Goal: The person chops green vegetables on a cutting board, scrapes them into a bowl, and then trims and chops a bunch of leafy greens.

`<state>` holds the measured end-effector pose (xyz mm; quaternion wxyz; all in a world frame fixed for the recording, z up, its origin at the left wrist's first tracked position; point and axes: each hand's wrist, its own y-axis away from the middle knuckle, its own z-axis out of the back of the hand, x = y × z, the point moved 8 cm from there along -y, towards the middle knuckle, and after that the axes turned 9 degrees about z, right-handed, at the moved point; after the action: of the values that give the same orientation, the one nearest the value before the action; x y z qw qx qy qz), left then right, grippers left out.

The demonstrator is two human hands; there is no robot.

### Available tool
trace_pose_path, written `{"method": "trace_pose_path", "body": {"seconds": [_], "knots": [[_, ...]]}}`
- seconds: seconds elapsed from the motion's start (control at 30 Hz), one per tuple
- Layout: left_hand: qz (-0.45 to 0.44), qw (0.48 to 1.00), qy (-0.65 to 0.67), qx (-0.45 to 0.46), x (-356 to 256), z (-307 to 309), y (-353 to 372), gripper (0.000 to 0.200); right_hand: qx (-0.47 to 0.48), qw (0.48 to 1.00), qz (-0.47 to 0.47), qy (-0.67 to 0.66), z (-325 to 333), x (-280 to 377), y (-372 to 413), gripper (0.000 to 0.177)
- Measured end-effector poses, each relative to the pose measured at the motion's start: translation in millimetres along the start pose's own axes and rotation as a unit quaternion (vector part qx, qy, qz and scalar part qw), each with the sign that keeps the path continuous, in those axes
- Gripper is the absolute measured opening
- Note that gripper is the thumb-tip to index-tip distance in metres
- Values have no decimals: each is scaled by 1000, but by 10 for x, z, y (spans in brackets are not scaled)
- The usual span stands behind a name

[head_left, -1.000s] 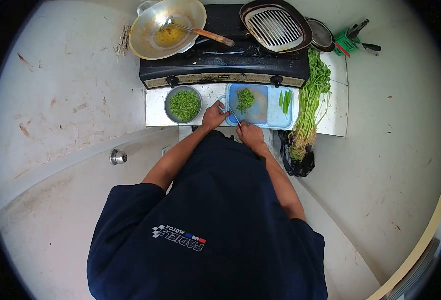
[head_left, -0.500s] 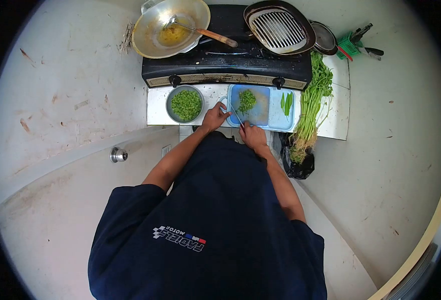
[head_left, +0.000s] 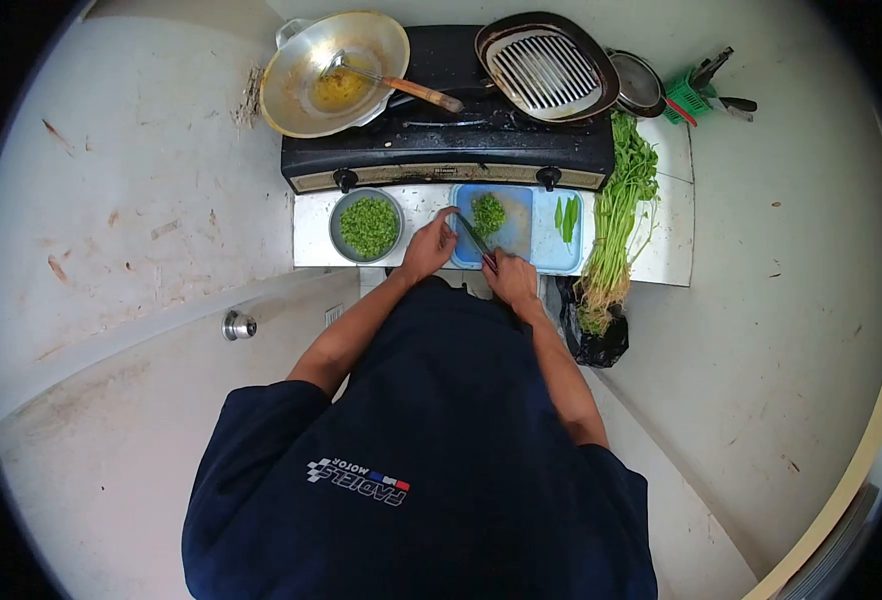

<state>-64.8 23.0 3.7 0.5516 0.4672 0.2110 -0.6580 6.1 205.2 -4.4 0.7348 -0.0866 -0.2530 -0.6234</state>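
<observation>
My right hand (head_left: pixel 511 276) is closed around the handle of a knife (head_left: pixel 475 236), whose blade slants up and left over the left edge of a blue cutting board (head_left: pixel 518 238). At the blade's tip end is my left hand (head_left: pixel 429 247), index finger stretched toward the tip and thumb apart below it. Chopped greens (head_left: pixel 488 214) lie in a small heap on the board, just beyond the blade. Several long green pieces (head_left: pixel 567 216) rest on the board's lighter right part. Left of my hands stands a grey bowl (head_left: pixel 335 238) filled with chopped greens (head_left: pixel 369 227).
Behind the board is a black two-burner stove (head_left: pixel 441 150) bearing a wok (head_left: pixel 286 85) with a wooden-handled ladle (head_left: pixel 421 94), and a grill pan (head_left: pixel 551 70). A bundle of leafy stalks (head_left: pixel 616 220) hangs over the counter's front edge, by a black plastic bag (head_left: pixel 606 345).
The knife has turned so more of its dark blade shows. My left fingers have shifted up to its tip end. The whole view has tilted slightly, with the counter lower in frame.
</observation>
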Motion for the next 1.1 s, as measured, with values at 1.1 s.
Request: {"method": "trace_pose_path", "body": {"seconds": [1.1], "knots": [[81, 990, 25, -113, 30, -170, 344, 53, -24, 988, 141, -51, 442, -545, 64, 42]]}}
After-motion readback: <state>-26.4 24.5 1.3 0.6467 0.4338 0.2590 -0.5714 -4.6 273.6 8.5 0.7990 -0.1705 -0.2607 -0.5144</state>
